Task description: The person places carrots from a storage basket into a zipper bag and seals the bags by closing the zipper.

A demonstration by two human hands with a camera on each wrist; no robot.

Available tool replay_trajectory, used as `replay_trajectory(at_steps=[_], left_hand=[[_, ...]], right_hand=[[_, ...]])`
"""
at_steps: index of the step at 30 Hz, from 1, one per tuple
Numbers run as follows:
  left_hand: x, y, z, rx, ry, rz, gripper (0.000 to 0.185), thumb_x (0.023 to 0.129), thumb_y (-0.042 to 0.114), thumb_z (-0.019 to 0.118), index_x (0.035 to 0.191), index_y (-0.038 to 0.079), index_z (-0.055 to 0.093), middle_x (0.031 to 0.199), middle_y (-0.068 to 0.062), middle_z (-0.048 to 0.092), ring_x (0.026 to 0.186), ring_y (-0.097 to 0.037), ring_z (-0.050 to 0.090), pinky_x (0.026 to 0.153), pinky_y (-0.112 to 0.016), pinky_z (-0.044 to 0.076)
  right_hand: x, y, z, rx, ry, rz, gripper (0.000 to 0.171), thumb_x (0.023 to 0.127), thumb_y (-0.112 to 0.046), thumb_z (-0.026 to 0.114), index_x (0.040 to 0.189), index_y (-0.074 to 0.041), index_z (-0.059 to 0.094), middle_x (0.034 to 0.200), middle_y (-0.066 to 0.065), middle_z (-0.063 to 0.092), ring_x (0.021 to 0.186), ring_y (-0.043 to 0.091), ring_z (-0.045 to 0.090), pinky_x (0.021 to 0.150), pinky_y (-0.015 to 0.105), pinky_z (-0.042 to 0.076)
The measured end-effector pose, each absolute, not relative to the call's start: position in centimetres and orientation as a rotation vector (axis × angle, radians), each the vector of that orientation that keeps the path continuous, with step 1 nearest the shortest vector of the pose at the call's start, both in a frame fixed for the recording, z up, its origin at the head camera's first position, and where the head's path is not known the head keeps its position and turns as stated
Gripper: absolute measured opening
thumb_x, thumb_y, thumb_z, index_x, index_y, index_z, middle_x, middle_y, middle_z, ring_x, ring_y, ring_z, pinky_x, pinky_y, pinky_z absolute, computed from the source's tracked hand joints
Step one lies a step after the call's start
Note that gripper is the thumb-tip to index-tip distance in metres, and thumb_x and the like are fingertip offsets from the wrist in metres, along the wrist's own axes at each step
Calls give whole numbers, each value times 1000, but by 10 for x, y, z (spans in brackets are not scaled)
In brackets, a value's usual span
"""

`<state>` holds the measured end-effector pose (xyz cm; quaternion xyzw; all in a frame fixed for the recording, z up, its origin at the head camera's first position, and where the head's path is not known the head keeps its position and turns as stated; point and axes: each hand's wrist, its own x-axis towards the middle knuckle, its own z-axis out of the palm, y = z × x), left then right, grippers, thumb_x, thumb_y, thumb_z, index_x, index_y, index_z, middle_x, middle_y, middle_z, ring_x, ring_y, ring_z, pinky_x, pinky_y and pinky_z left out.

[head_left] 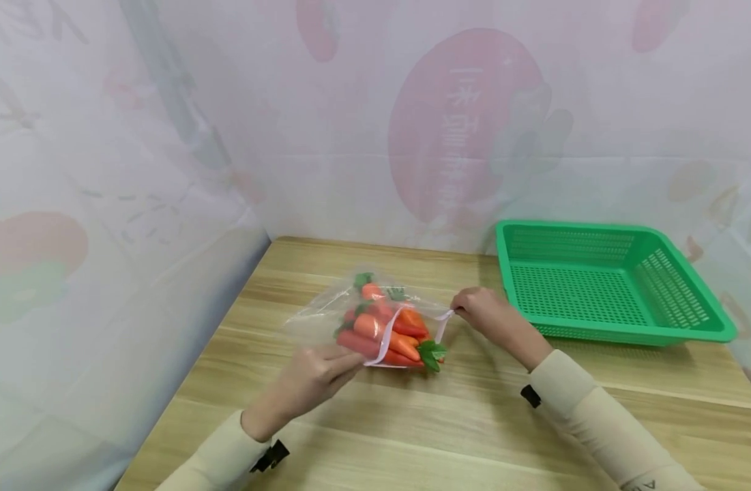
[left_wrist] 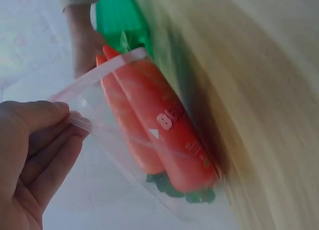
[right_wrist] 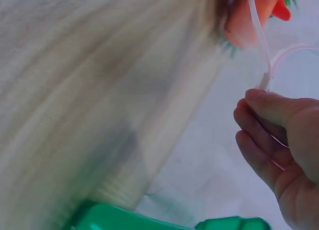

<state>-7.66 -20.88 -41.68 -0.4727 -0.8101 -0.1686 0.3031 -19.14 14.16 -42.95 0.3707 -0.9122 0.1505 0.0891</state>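
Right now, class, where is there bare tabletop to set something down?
Free: the near strip of the wooden table between the sleeves, and the far-left corner. Crowded: the middle, where both hands stretch the bag of toy carrots; green basket fills the right.

Clear glossy plastic bag (head_left: 326,310); perforated plastic basket (head_left: 602,286); matt wood-grain table (head_left: 473,423).

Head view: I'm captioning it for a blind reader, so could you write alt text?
Two hands pull open a clear zip bag of toy carrots on a wooden table: the left hand pinches one edge, the right hand the other. An empty green basket sits at right.
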Motion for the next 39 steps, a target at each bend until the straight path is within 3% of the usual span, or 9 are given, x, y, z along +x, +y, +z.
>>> replay_trajectory(at_steps=[3, 9, 14, 20, 22, 26, 31, 35, 39], left_hand=[[-83, -219, -413, -1192, -2181, -603, 6, 95, 9, 78, 99, 9, 82, 89, 0, 81, 78, -10, 77, 71, -24, 63], [-102, -233, -397, -1100, -2130, -863, 27, 77, -10, 85, 101, 2, 82, 97, -12, 83, 84, -27, 81, 79, -25, 64], [-124, -235, -374, -1056, -2072, -978, 25, 78, -12, 84, 101, -1, 83, 96, -16, 82, 81, -29, 81, 77, -19, 63], [-145, -232, -345, -1002, -2069, -1134, 19, 83, -13, 81, 97, 0, 83, 92, -15, 82, 80, -20, 81, 75, -17, 62], [-150, -231, -336, -963, -2058, -1215, 18, 84, -13, 80, 96, 0, 83, 91, -15, 82, 81, -14, 81, 73, -17, 62], [-153, -229, -321, -879, -2012, -1376, 17, 85, -14, 79, 96, -1, 83, 87, -17, 81, 80, -7, 79, 68, -16, 60], [-144, -227, -307, -829, -1986, -1513, 16, 87, -12, 78, 97, -1, 83, 87, -10, 82, 79, -11, 79, 69, -19, 62], [-131, -228, -299, -790, -1990, -1626, 10, 90, -8, 77, 97, -2, 81, 86, -2, 82, 78, -14, 79, 72, -26, 65], [-126, -230, -298, -712, -2056, -1763, 7, 93, 0, 78, 98, -4, 80, 86, -4, 82, 78, -16, 79, 75, -33, 66]], right_hand=[[-187, 146, -419, 1109, -2705, 483, 5, 92, -2, 79, 95, -5, 81, 93, 6, 80, 87, 22, 76, 78, 37, 64], [-186, 159, -394, 1142, -2645, 581, 7, 90, 1, 79, 94, -4, 81, 92, 7, 81, 85, 23, 78, 75, 38, 65], [-188, 172, -369, 1096, -2585, 638, 9, 88, 1, 81, 95, -4, 81, 91, 9, 81, 82, 22, 78, 71, 35, 65], [-184, 185, -340, 1040, -2460, 725, 15, 85, 3, 83, 96, -8, 81, 91, 4, 81, 82, 18, 78, 71, 35, 64], [-182, 188, -330, 1028, -2395, 749, 17, 85, 3, 84, 96, -10, 82, 91, 2, 81, 80, 16, 78, 71, 31, 64], [-174, 193, -309, 973, -2310, 812, 20, 84, 2, 85, 97, -13, 82, 91, -2, 81, 81, 4, 75, 77, 12, 57], [-152, 201, -287, 950, -2257, 961, 27, 82, 9, 84, 96, -14, 82, 89, -1, 81, 86, -12, 70, 82, 5, 54], [-135, 209, -276, 970, -2197, 1138, 26, 81, 15, 81, 95, -8, 81, 85, -2, 80, 74, -6, 70, 66, 7, 52], [-126, 216, -278, 949, -2223, 1318, 24, 86, 17, 75, 96, -4, 79, 84, -1, 80, 64, 4, 70, 51, 16, 45]])
